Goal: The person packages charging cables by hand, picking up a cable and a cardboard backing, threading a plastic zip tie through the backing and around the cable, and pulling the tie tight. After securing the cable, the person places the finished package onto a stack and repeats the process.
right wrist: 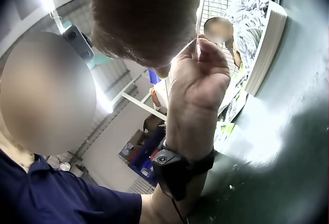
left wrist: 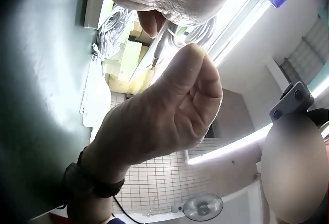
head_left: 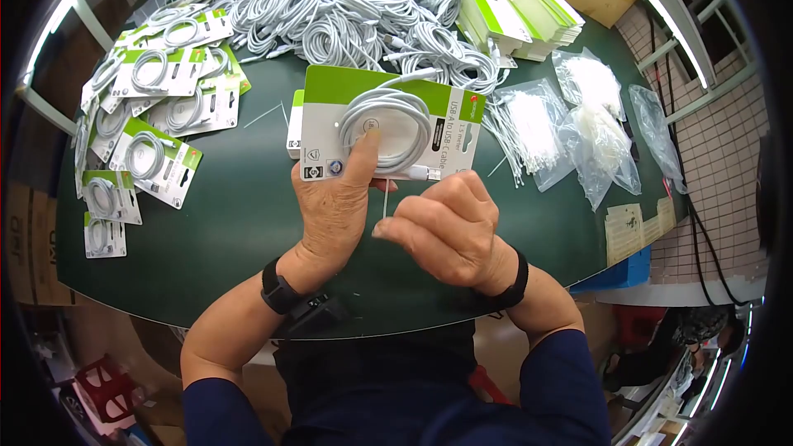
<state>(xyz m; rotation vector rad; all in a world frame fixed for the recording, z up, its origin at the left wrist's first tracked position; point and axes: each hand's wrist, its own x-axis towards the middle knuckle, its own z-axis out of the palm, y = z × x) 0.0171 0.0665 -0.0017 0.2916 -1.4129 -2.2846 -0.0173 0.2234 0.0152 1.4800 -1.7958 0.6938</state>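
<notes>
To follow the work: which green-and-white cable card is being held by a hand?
The large green-and-white cardboard card at centre: the left hand holds it, thumb on its coiled cable; the other cards lie untouched.

The person wears a dark navy top whose sleeves end about the elbows, leaving the forearms bare. A black strap circles the left wrist and carries a boxy black module with a thin dark cable. A plainer black band rings the right wrist. The left hand and right hand are ungloved.
</notes>
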